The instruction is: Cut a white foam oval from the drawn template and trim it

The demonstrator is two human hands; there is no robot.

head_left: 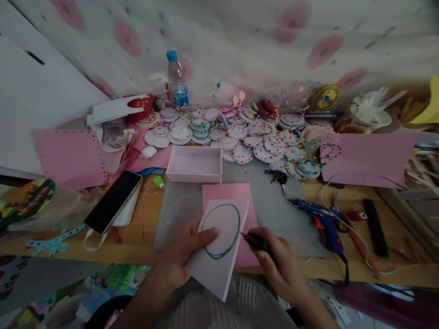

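left hand point(180, 256) holds white sheet point(219, 242); right hand point(283, 265) grips pen point(255, 241)

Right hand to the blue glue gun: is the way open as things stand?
Probably yes. The glue gun lies on the table just right of the right hand with nothing between them, but that hand is holding a dark pen against the white sheet, so it would need freeing first.

Two bare forearms are seen rising from the lower edge of the view, with no sleeves, rings, watch or bracelet on them. The left hand point(181, 256) and the right hand point(281, 267) are ungloved. Below them, a pale ribbed garment point(247, 299) is worn.
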